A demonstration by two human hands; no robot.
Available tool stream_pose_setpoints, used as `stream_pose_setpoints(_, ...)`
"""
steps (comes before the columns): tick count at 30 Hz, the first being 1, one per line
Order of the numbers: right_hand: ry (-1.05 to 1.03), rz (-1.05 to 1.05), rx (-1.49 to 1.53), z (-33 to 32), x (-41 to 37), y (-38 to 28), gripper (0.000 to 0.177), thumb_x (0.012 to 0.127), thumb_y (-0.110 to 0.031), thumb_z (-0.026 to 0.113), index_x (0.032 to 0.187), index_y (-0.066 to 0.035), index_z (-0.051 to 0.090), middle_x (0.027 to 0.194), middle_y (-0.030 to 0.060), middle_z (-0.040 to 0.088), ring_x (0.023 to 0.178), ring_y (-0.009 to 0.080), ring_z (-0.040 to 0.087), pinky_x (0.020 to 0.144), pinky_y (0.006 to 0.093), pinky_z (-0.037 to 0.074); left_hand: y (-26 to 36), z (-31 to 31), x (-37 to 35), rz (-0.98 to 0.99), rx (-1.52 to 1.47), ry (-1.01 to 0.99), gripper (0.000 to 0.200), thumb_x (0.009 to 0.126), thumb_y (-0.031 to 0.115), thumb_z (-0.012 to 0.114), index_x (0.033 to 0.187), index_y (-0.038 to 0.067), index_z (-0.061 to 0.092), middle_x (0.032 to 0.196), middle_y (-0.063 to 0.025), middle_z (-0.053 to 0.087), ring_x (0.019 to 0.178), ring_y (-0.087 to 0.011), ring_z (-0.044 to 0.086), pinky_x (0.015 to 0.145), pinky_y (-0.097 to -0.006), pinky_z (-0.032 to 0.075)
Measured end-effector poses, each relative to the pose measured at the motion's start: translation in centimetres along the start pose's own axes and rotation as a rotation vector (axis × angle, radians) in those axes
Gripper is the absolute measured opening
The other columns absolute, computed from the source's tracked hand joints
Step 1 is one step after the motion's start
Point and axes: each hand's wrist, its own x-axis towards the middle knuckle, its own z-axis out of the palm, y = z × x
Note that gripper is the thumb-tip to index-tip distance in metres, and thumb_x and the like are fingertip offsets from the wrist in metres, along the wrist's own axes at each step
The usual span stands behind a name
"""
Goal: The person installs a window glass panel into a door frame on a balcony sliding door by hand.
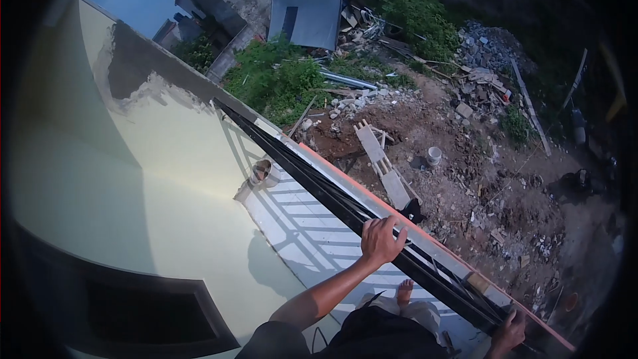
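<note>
A long black metal railing (299,171) runs diagonally along the edge of a raised balcony. My left hand (383,242) is closed over its top bar near the middle, fingers curled to the outer side. Lower right, my right hand (509,334) has its fingers bent around the same railing, partly hidden by the bars and the dark frame edge. Between the hands, a tan block (476,283) sits against the outer side of the bars. Just past my left hand is a small black object (413,210) whose kind I cannot make out.
A bucket (262,171) stands on the white tiled floor (312,226) by the cream wall (179,213). My bare foot (405,291) is close to the railing. Far below lie rubble, planks (382,159), a white bucket (434,155) and a grey sheet-roofed shelter (306,16).
</note>
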Motion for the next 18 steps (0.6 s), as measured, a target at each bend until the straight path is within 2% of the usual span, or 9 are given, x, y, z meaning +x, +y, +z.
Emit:
stream_pose_setpoints(4, 0.107, -0.045, -0.014, 1.1, -0.3, 1.2, 0.03, 0.091, -0.035, 0.046, 0.094, -0.008, 0.06, 0.086, 0.0171, 0.063, 0.081, 0.0379, 0.059, 0.069, 0.0473, 0.043, -0.2, 0.2, -0.2, 0.017, 0.011, 0.009, 0.022, 0.08, 0.028, 0.063, 0.086, 0.009, 0.055, 0.078, -0.0094, 0.062, 0.079, -0.0301, 0.059, 0.08, -0.0402, 0.037)
stream_pose_setpoints(7, 0.016, 0.009, -0.058, 0.4, -0.4, 0.5, 0.028, 0.091, -0.034, 0.047, 0.095, -0.009, 0.06, 0.086, 0.0175, 0.063, 0.081, 0.0372, 0.06, 0.068, 0.0467, 0.044, -0.1, 0.0, -0.3, 0.002, 0.046, -0.017, 0.021, 0.08, 0.028, 0.063, 0.086, 0.009, 0.056, 0.078, -0.0092, 0.063, 0.08, -0.0296, 0.059, 0.081, -0.0403, 0.037)
stream_pose_setpoints(14, 0.0, -0.023, 0.01, -1.0, -0.4, -0.3, 0.032, 0.091, -0.036, 0.044, 0.097, -0.009, 0.061, 0.089, 0.0168, 0.063, 0.083, 0.0382, 0.059, 0.071, 0.0471, 0.044, -0.1, 0.0, -0.4, 0.001, 0.056, -0.015, 0.021, 0.079, 0.028, 0.064, 0.085, 0.01, 0.056, 0.078, -0.0084, 0.062, 0.08, -0.0283, 0.059, 0.081, -0.0396, 0.037)
stream_pose_setpoints(16, -0.229, 0.045, -0.123, -1.5, 0.6, -0.4, 0.053, 0.085, -0.051, 0.05, 0.12, -0.013, 0.061, 0.105, 0.0185, 0.065, 0.101, 0.0218, 0.063, 0.088, 0.0413, 0.047, -0.1, 0.0, -0.3, 0.003, 0.059, -0.015, 0.021, 0.079, 0.028, 0.064, 0.085, 0.01, 0.056, 0.078, -0.0083, 0.062, 0.079, -0.0283, 0.059, 0.08, -0.0397, 0.037)
stream_pose_setpoints(17, -0.225, 0.038, -0.124, -1.4, 0.8, -0.2, 0.053, 0.085, -0.051, 0.05, 0.12, -0.013, 0.061, 0.105, 0.0185, 0.065, 0.101, 0.0218, 0.063, 0.088, 0.0413, 0.047, 0.0, 0.0, -0.4, 0.003, 0.062, -0.018, 0.021, 0.079, 0.028, 0.064, 0.084, 0.01, 0.056, 0.078, -0.0083, 0.062, 0.079, -0.0283, 0.059, 0.08, -0.0398, 0.037)
stream_pose_setpoints(18, -0.161, -0.006, -0.147, -0.9, 0.7, 0.2, 0.046, 0.085, -0.049, 0.051, 0.107, -0.012, 0.065, 0.1, 0.0189, 0.065, 0.094, 0.0264, 0.064, 0.08, 0.0416, 0.049, -0.1, 0.0, -0.4, 0.0, 0.06, -0.01, 0.021, 0.079, 0.028, 0.064, 0.084, 0.01, 0.056, 0.078, -0.0083, 0.062, 0.079, -0.0283, 0.059, 0.08, -0.0398, 0.037)
